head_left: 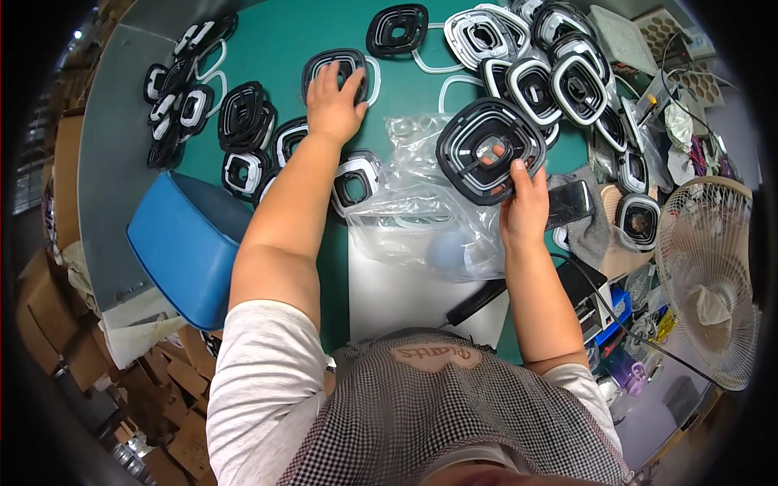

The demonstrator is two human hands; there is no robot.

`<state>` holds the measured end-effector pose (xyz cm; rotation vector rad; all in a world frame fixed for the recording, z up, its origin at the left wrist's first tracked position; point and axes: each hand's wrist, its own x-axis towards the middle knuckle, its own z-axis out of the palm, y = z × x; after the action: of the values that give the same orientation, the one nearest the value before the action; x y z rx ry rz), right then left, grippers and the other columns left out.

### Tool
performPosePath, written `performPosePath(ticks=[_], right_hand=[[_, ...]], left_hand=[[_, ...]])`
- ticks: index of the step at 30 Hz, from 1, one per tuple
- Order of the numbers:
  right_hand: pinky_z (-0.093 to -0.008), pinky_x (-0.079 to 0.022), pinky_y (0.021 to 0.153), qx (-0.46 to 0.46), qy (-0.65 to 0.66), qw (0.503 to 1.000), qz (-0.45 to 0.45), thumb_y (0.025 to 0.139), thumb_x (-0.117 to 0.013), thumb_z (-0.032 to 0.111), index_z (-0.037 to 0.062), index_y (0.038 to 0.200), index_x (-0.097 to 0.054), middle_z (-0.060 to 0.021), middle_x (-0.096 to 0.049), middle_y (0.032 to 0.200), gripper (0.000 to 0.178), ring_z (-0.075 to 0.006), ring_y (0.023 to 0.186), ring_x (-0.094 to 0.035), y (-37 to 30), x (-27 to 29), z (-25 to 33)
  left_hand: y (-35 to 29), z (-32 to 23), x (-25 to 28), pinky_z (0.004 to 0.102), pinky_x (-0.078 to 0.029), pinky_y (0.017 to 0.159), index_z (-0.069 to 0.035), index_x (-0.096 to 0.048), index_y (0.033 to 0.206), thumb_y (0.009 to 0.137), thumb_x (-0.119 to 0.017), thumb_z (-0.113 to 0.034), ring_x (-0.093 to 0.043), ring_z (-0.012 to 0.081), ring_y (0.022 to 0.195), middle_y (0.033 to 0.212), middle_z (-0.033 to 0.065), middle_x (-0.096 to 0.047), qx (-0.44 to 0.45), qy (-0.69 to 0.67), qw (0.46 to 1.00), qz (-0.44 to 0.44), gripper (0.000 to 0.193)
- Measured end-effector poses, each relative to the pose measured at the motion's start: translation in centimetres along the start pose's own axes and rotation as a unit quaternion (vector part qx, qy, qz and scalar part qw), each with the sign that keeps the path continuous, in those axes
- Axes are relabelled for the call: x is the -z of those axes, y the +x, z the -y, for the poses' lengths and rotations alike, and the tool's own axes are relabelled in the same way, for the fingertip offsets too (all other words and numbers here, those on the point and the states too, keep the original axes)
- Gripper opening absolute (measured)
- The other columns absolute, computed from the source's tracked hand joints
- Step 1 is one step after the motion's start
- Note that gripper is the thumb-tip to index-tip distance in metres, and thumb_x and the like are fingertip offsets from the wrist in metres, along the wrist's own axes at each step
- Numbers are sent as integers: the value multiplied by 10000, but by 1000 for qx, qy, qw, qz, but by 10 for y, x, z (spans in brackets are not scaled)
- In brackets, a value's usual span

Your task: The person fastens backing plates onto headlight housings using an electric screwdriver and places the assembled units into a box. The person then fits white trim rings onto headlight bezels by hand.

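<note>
Raised over the right of the table, a black rounded-square plastic frame (463, 144) with a central opening is held by my right hand (525, 206). The thumb lies on its face and fingertips show through the opening. My left hand (334, 105) reaches to the far middle, fingers spread on another black frame (356, 63) that lies beside a white ring handle (374, 81). Below the held frame, clear plastic bags (405, 219) lie partly over a white sheet (381, 287). A black-and-white frame (366, 172) sits by my left forearm.
Many similar frames (533, 91) are piled at the far right, more (241, 117) at the left. A blue bin (182, 251) stands left of my left arm. To the right are a dark phone (570, 204) on a grey cloth (596, 235) and a fan (709, 279).
</note>
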<state>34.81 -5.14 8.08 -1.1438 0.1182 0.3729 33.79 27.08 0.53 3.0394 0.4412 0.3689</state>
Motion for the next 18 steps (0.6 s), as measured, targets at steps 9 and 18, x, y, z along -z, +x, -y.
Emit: performPosePath(ticks=[9,18], right_hand=[[-248,-511,644,-26,-23,999,28,970,-514,152,34,1241,-482,-126,-653,1109,297,-199,918,-674,-4,-10,0],[-248,-546,661,-1,10,1000,23,982,-481,155,23,1244,-480,-126,-654,1091,294,-204,916,-676,-24,9,28]], left_hand=[[21,-14,-10,494,-221,1136,-97,-705,998,772,-720,-375,-292,327,1395,1438,125,-433,-7,76,986,148,359],[-15,-22,99,371,-488,875,11,-615,1025,944,-553,-230,-639,256,976,1096,135,-650,277,-599,751,-33,261]])
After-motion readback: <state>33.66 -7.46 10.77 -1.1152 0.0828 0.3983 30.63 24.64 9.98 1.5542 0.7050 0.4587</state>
